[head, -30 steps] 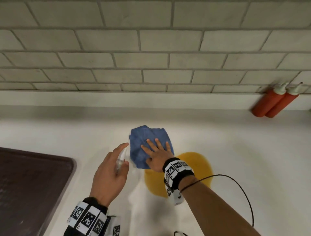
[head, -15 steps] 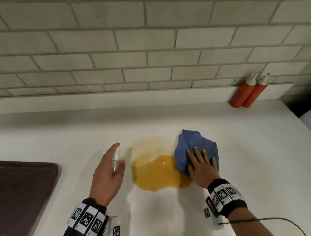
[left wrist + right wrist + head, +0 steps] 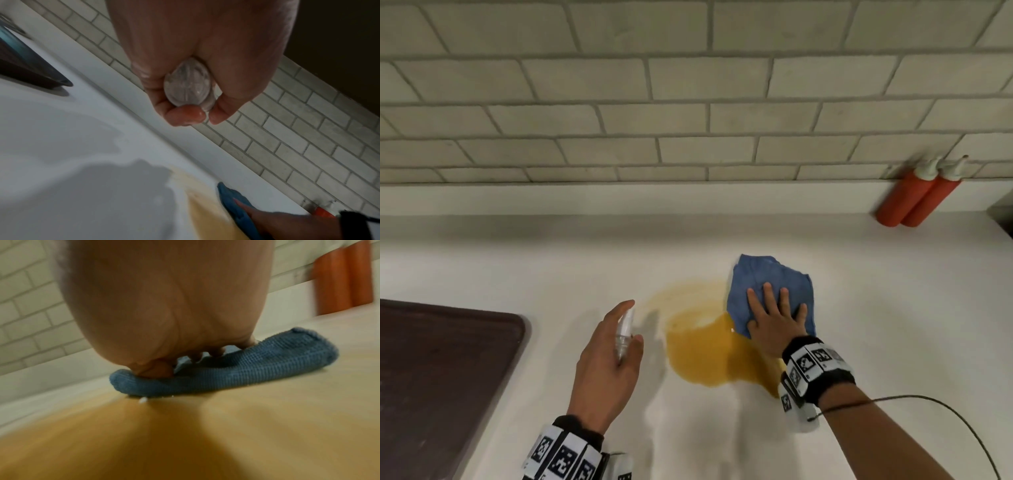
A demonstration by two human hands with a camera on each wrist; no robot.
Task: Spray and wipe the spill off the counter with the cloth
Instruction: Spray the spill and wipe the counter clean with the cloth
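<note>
Flat right hand (image 3: 774, 329) on cloth (image 3: 770, 284)

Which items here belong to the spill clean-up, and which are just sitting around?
In use:
- blue cloth, pressed flat by the right hand
- small clear spray bottle, gripped by the left hand
- yellow spill on the counter

Bystanders:
- two orange squeeze bottles against the wall
- dark tray at the left

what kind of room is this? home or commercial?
Probably a kitchen, maybe a commercial one, though that's unsure: a white counter under a tiled backsplash, two orange squeeze bottles against the wall, and a dark brown tray at the left.
</note>
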